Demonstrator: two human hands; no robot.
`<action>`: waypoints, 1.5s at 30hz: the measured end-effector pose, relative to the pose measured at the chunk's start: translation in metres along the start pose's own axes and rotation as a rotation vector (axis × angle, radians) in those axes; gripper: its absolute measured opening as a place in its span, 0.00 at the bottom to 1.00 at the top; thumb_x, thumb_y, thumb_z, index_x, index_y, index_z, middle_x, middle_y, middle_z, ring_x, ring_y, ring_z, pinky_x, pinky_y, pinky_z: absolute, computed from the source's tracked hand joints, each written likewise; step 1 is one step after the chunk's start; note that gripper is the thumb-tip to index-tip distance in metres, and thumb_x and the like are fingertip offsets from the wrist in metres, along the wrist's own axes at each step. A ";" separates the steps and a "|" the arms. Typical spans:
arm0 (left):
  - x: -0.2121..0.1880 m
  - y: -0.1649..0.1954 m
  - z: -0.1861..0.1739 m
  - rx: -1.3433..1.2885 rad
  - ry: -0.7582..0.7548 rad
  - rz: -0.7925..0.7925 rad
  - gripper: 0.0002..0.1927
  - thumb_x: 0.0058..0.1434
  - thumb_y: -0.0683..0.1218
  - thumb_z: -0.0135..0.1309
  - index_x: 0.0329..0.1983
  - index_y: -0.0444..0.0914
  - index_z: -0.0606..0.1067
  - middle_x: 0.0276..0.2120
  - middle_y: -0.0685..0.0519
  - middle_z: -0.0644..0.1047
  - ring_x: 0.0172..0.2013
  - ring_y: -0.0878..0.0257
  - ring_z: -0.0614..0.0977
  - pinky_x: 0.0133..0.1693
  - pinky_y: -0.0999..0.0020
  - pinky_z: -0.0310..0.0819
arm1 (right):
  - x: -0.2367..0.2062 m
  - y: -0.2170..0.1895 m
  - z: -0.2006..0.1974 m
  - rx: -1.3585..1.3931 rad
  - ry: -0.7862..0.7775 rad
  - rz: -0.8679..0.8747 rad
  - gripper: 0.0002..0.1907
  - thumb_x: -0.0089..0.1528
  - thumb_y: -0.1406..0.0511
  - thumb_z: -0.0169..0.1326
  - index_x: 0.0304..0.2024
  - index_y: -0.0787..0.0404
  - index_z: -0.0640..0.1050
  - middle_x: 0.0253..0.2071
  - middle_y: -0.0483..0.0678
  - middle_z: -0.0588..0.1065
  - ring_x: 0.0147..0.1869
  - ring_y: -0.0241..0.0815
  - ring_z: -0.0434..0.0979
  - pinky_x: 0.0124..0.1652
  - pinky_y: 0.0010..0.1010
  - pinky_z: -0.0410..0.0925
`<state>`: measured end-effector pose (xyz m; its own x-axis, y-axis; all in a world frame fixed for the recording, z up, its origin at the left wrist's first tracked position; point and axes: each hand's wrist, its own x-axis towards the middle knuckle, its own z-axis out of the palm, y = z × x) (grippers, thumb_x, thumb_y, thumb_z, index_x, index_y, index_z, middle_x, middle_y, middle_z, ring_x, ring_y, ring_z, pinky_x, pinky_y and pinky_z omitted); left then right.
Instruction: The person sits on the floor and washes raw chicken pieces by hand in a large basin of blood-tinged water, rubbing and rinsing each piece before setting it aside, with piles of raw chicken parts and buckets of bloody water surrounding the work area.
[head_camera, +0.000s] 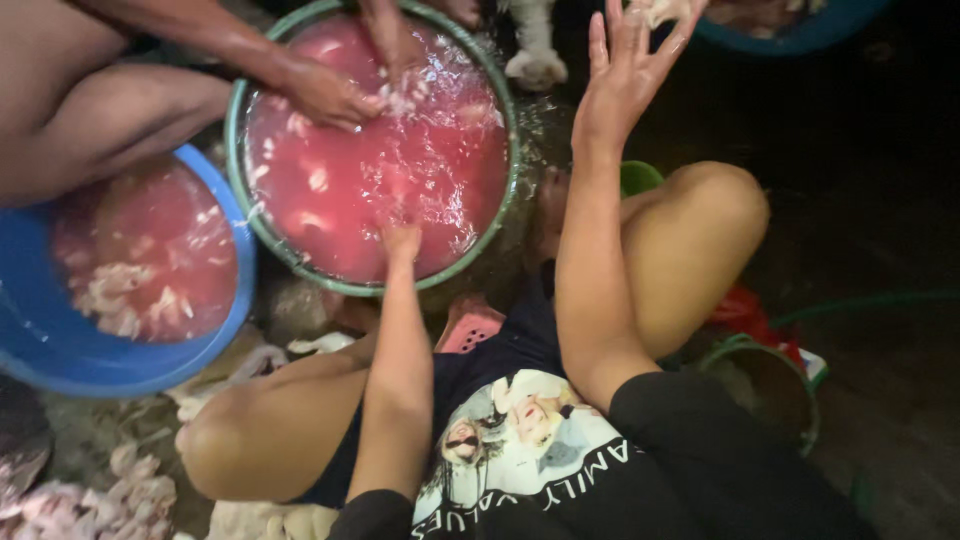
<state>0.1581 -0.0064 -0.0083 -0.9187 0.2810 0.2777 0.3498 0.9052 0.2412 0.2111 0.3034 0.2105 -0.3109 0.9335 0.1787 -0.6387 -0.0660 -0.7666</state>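
Note:
A green-rimmed basin (238, 150) holds red water with pale pieces of raw meat floating in it. My left hand (402, 243) dips into the water at the basin's near edge, and its fingers are hidden under the surface. My right hand (622, 75) is raised beyond my knee with the fingers spread. A pale meat piece (655, 10) sits at its fingertips at the top edge. Another person's hands (330, 95) work in the far side of the same basin.
A blue basin (60, 350) of red water and meat pieces stands at the left. Another blue basin (800, 30) is at the top right. A green bucket (770, 385) stands by my right knee. Pale scraps (90, 505) lie at the lower left on the wet dark floor.

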 end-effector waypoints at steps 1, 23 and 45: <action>0.002 0.000 0.001 -0.026 -0.187 -0.028 0.23 0.61 0.59 0.56 0.48 0.37 0.80 0.43 0.38 0.82 0.49 0.40 0.81 0.49 0.47 0.74 | 0.003 -0.009 0.001 0.097 0.026 0.067 0.49 0.66 0.62 0.57 0.77 0.44 0.39 0.64 0.46 0.69 0.60 0.46 0.80 0.59 0.37 0.74; 0.010 -0.028 -0.062 -0.704 -0.565 -0.530 0.18 0.65 0.54 0.47 0.50 0.46 0.81 0.48 0.45 0.80 0.46 0.49 0.80 0.48 0.50 0.72 | -0.216 0.183 0.008 -0.956 -0.760 1.147 0.30 0.66 0.53 0.57 0.65 0.56 0.64 0.54 0.50 0.74 0.55 0.45 0.76 0.48 0.40 0.73; 0.028 0.008 -0.052 -0.952 -0.689 -0.643 0.34 0.74 0.65 0.31 0.51 0.37 0.79 0.49 0.42 0.80 0.49 0.52 0.83 0.55 0.53 0.74 | -0.198 0.180 0.009 -0.693 -0.714 1.000 0.16 0.65 0.54 0.57 0.41 0.59 0.76 0.33 0.45 0.78 0.36 0.40 0.79 0.36 0.33 0.73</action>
<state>0.1449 -0.0083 0.0499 -0.7731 0.2495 -0.5832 -0.4444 0.4431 0.7786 0.1514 0.1040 0.0426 -0.8388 0.2056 -0.5042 0.4668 -0.2050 -0.8603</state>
